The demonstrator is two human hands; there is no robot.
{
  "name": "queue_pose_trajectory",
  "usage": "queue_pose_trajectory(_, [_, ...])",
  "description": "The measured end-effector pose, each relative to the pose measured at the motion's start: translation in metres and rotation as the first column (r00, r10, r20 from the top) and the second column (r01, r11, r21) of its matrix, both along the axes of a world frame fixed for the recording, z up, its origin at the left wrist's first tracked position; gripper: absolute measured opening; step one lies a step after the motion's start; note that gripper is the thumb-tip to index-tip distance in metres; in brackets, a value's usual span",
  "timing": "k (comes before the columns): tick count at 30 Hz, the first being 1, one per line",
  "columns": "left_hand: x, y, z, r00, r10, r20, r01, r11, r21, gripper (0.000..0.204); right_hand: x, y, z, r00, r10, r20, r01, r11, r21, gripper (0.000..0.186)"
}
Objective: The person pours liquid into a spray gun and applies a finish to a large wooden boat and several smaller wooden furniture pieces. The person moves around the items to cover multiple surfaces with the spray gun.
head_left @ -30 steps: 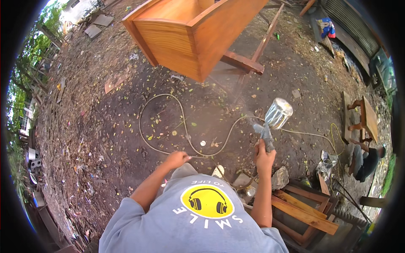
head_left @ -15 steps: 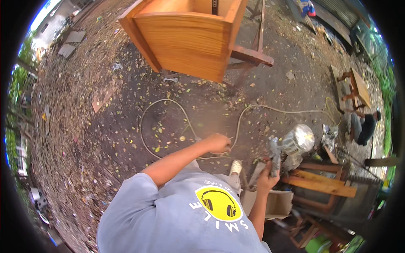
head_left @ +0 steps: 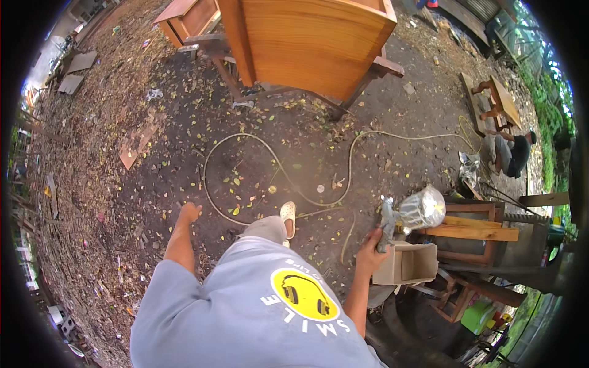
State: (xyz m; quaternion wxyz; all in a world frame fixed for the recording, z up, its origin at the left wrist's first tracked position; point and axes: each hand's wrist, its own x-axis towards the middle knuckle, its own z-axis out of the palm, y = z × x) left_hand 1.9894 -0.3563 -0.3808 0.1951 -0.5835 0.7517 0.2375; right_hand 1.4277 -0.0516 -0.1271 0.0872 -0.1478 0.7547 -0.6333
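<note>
My right hand (head_left: 372, 245) grips a grey spray gun (head_left: 385, 214), its shiny silver cup (head_left: 424, 207) tilted to the right, above a cardboard box (head_left: 414, 260). My left hand (head_left: 189, 213) hangs apart at the left, fingers curled; whether they hold anything I cannot make out. Beyond my sandalled foot (head_left: 288, 218), a pale hose (head_left: 350, 165) snakes in loops over the dirt. At the top, a varnished orange wooden cabinet (head_left: 307, 49) rests on a dark wooden trestle (head_left: 386, 67), with another wooden piece (head_left: 181, 21) behind its left side.
Wooden frames and planks (head_left: 472, 233) pile up at my right, near a green object (head_left: 475, 316). Further right, another person (head_left: 515, 153) crouches by a small wooden table (head_left: 500, 101). Flat boards (head_left: 80, 67) and a brown sheet (head_left: 138, 141) lie on the leaf-strewn ground at the left.
My left hand swung toward the middle, then out to the left. The spray gun moved lower in view. The view has shifted, revealing the second wooden piece and more of the right-hand pile.
</note>
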Motion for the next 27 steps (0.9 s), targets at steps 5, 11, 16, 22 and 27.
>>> queue_pose_trajectory(5, [0.029,0.043,0.01,0.974,0.216,0.06,-0.221,0.877,0.427,0.037,0.046,-0.024,0.005,0.969,0.237,0.076,-0.236,0.972,-0.011,0.012])
queue_pose_trajectory(11, [0.002,0.016,0.08,0.962,0.016,-0.274,0.034,0.984,0.177,0.045,0.108,-0.081,0.033,0.887,0.43,-0.168,-0.435,0.9,0.008,0.007])
queue_pose_trajectory(16, [-0.019,-0.026,0.094,0.937,0.13,-0.325,-0.088,0.986,0.142,0.046,0.142,-0.117,0.048,0.785,0.604,-0.14,-0.598,0.797,0.082,0.011])
queue_pose_trajectory(22, [-0.003,-0.07,0.085,0.904,-0.171,-0.392,0.155,0.985,-0.072,0.046,0.165,-0.163,0.068,0.837,0.529,-0.142,-0.525,0.849,0.068,0.01])
queue_pose_trajectory(27, [0.024,-0.112,0.051,0.976,-0.062,-0.211,0.096,0.983,0.154,0.048,0.156,-0.169,0.051,0.938,0.295,-0.181,-0.286,0.955,0.075,0.011])
